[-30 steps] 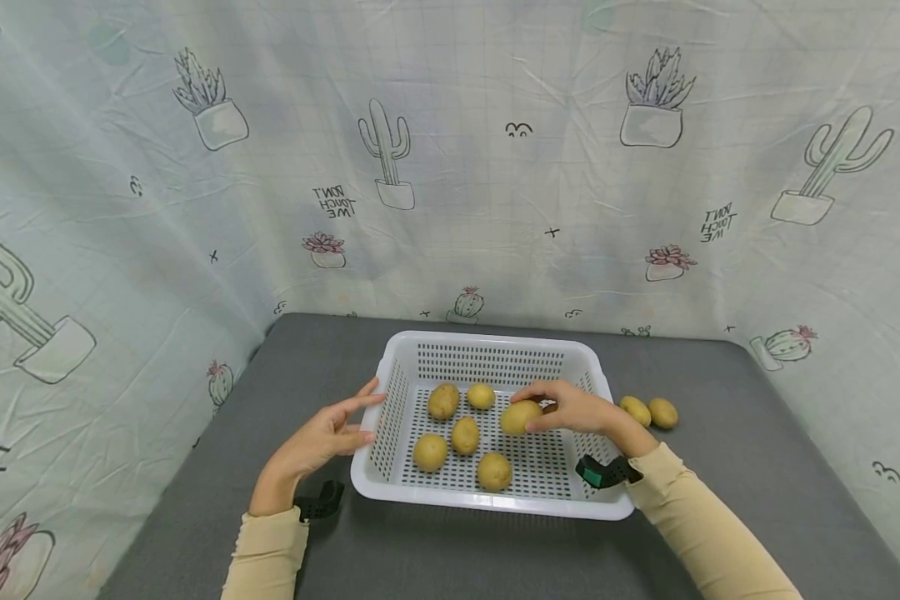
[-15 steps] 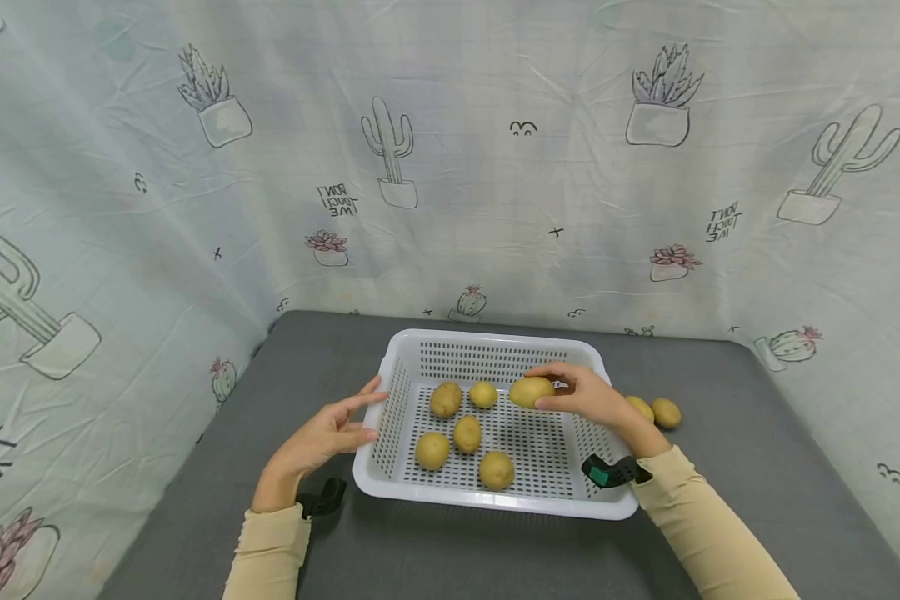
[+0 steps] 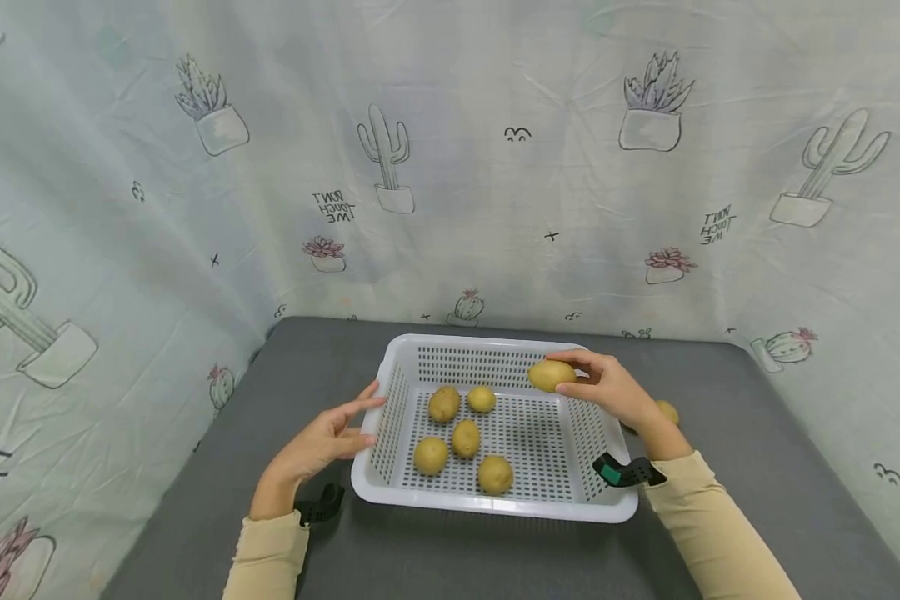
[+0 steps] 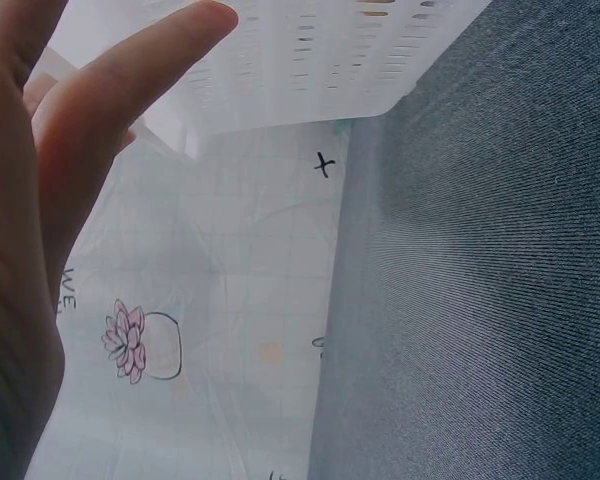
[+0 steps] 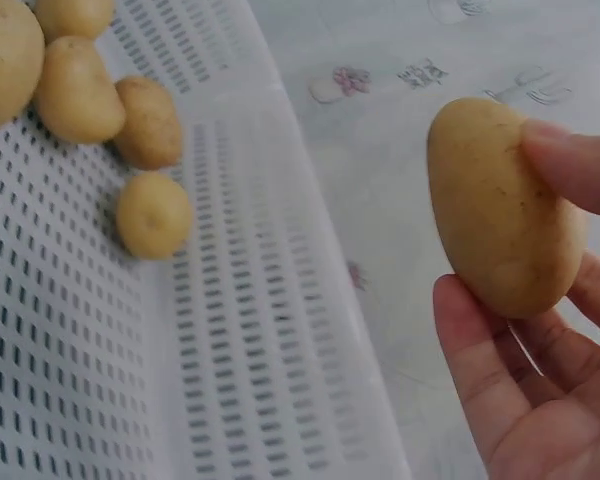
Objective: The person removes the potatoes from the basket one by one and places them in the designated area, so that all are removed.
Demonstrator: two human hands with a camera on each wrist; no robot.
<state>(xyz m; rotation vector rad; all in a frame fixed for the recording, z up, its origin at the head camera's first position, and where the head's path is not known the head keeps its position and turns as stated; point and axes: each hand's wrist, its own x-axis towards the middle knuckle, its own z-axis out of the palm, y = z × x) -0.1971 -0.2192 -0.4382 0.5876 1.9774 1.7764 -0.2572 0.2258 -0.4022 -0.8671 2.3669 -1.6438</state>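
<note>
A white perforated plastic basket (image 3: 487, 509) stands on the grey table. Over its right rear part, my right hand (image 3: 621, 400) pinches an oval yellow potato (image 3: 550, 376) between thumb and fingers. Seen from the right wrist, this potato (image 5: 495, 205) is up at rim height, its lower end against the fingertips. Several other potatoes (image 3: 431, 455) lie on the basket floor, mostly left of the middle. At the basket's left rim, my left hand (image 3: 317, 446) rests its fingertips, fingers extended; its thumb (image 4: 155, 70) lies near the outer wall in the left wrist view.
Right of the basket, a potato (image 3: 668, 411) on the table shows partly behind my right forearm. The grey tabletop (image 3: 450, 562) runs in front of the basket. A cactus-print curtain (image 3: 457, 183) hangs behind and along both sides. Black straps circle both wrists.
My right hand has lifted the potato off the basket floor area and carried it back and to the right. My left hand has stayed at the rim.
</note>
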